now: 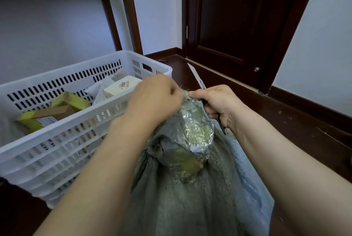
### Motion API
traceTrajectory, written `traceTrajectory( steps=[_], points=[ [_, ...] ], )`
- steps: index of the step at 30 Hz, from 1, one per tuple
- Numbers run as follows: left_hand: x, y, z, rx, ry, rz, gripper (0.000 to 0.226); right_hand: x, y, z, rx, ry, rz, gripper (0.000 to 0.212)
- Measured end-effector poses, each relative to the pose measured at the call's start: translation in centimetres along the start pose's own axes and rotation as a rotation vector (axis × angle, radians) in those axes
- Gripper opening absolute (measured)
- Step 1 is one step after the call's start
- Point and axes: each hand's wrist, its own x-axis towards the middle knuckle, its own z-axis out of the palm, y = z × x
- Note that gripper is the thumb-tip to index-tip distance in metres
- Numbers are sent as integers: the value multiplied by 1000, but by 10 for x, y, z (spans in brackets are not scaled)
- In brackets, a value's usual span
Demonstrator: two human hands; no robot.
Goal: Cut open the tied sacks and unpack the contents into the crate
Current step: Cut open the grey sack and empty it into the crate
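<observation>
Sack [190, 207] upright between your forearms, just right of crate [57, 140]. Left hand [154, 98] pinches sack mouth. Right hand [219, 106] curled round knife [196, 76], thumb on sack edge, blade pointing away. Steer blade clear of left fingers; spread mouth wide before lifting shiny packet [192, 131].

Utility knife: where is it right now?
Head view, right of centre: the right hand grips the utility knife, blade pointing up toward the door, beside the top of the sack.
</observation>
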Motion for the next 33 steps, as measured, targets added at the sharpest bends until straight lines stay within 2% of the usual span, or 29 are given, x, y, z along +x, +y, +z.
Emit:
traceTrajectory(
  steps=[2, 6, 9, 11, 13, 16, 20, 24, 26, 27, 30, 33],
  points=[
    [-6, 10, 6, -18, -117, 59, 21, 0, 1, -1, -14, 16, 0, 23],
    [-6, 6, 13, -66, -195, 97, 32, 2, 0, -6, 33, 39, -25, 35],
    [-6, 4, 19, -144, -192, 71, 15, 3, -1, -9, 59, 26, -52, 36],
    [-5, 3, 18, -251, -193, 3, 12, 3, 1, -10, 82, 18, -56, 37],
    [-4, 0, 15, -307, -203, -59, 11, 2, 2, -11, 105, -4, -62, 35],
    [-4, 1, 13, -264, -253, -62, 12, 0, 1, -10, 110, -19, -77, 33],
    [-7, 6, 15, -263, -345, -63, 31, -1, 3, -5, 75, -57, -67, 21],
    [-8, 5, 17, -456, -334, -115, 15, -1, 6, -3, 78, -124, -16, 30],
    [-9, 4, 15, -578, -374, -148, 28, -2, 7, -4, 69, -142, 24, 34],
    [-9, 2, 15, -617, -378, -153, 27, -1, 7, -6, 54, -153, 66, 36],
    [-11, -1, 16, -721, -290, -202, 10, 0, 10, -13, -33, -231, 227, 47],
    [-7, -6, 19, -867, -200, -254, 19, 0, 15, -18, -13, -386, 332, 53]
  ],
)
